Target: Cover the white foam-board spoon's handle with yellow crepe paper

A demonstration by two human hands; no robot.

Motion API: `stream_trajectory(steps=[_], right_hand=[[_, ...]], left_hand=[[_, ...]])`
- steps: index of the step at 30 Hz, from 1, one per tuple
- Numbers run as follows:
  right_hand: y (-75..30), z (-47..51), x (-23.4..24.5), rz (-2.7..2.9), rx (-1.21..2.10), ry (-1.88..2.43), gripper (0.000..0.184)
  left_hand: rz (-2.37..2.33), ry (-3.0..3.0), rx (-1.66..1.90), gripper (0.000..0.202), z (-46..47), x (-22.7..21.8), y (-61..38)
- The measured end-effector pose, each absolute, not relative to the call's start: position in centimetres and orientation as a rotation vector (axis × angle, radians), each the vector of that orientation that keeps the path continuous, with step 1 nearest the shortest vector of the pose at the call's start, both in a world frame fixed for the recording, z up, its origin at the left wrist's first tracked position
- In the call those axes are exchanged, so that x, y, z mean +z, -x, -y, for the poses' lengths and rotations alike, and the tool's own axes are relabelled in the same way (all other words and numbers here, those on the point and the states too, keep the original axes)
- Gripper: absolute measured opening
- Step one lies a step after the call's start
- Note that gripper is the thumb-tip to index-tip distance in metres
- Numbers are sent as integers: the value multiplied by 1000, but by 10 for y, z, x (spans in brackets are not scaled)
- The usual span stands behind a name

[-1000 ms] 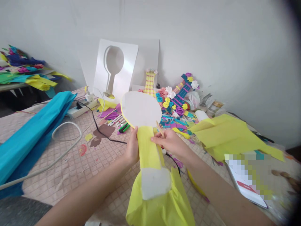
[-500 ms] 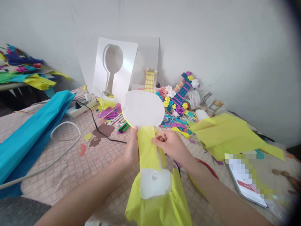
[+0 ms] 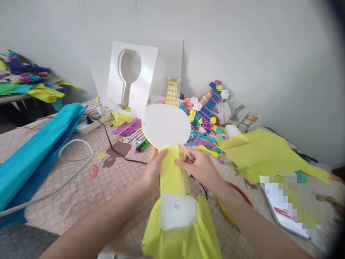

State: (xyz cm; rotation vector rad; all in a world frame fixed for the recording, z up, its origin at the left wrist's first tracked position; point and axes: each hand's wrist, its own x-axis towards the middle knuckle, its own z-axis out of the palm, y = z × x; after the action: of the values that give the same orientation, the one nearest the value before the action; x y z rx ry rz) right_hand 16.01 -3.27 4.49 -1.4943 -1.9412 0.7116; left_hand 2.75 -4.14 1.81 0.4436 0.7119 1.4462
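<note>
I hold up a white foam cutout [image 3: 166, 124] shaped like a guitar, with a round top and a narrow neck. Yellow tissue paper [image 3: 172, 172] wraps the neck and hangs in folds below. My left hand [image 3: 154, 168] grips the left side of the neck, its thumb pressed onto the yellow paper. My right hand [image 3: 198, 166] pinches the paper at the neck's right edge and also holds a thin wooden stick [image 3: 185, 152].
A blue paper roll [image 3: 35, 151] lies at left beside a white cable [image 3: 70, 158] and a power strip [image 3: 93, 124]. A white foam board [image 3: 132, 77] with a cut-out leans on the wall. Decorated paper guitars [image 3: 205, 108], markers and yellow sheets [image 3: 264, 151] crowd the right.
The cutout has tilted slightly right and risen. My left thumb has moved onto the yellow paper, and my right hand has closed in on the neck's edge.
</note>
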Motion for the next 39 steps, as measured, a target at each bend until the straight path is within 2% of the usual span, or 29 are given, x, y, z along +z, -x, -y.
stream_trajectory(steps=[3,7,10,13,17,20,24,39], right_hand=[[-162,33,42,1962,690,1478,26],[-163,37,44,2011,513,1435,23],[-165,42,46,2066,326,1289,29],[-166,44,44,2144,276,1085,33],[-165,44,35,2159,254,867,25],[-160,46,31,2099,215,872,16],[-152,53,30,2133,172,938,8],[-148,54,26,2106,42,975,14]], left_hand=[[-737,-441,1449,37,41,17,-27],[-725,-477,1454,45,40,16,-27],[-723,-490,1456,50,40,15,-27],[-706,-500,1469,53,40,14,-28],[-567,-448,1408,42,39,16,-27],[-449,-370,1341,45,38,22,-28],[-400,-345,1426,43,38,27,-29],[-385,-291,1485,41,40,32,-28]])
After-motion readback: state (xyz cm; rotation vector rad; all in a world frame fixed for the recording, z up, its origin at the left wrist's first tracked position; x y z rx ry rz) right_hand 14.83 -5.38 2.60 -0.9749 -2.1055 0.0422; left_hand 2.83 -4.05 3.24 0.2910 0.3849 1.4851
